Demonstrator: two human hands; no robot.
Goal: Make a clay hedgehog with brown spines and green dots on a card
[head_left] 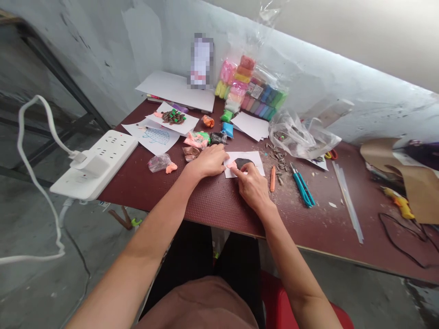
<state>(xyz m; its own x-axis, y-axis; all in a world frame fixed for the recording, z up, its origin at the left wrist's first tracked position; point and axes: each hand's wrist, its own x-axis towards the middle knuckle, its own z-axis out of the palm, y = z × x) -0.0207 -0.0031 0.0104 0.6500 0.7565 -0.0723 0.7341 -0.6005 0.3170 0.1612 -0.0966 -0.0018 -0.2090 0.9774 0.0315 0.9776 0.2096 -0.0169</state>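
Note:
A small white paper [259, 159] lies on the brown table, bearing a flattened black clay shape [244, 161] with pink clay [232, 165] at its left end. My left hand [213, 161] rests palm down at the paper's left edge, fingers stretched out, holding nothing I can see. With its index finger extended, my right hand [253, 185] presses at the pink clay; its other fingers curl and partly hide the paper. Just beyond my left hand sit bagged black clay [218, 137], pink clay in a wrapper [196, 140] and brown clay in a bag [191, 153].
Right of the paper are an orange stick-like tool [272, 179], scattered seeds [278, 157] and a teal utility knife [302, 186]. Clay packs [254, 91] lean against the wall. A power strip [96, 164] juts over the left edge; a yellow glue gun [399, 203] lies far right.

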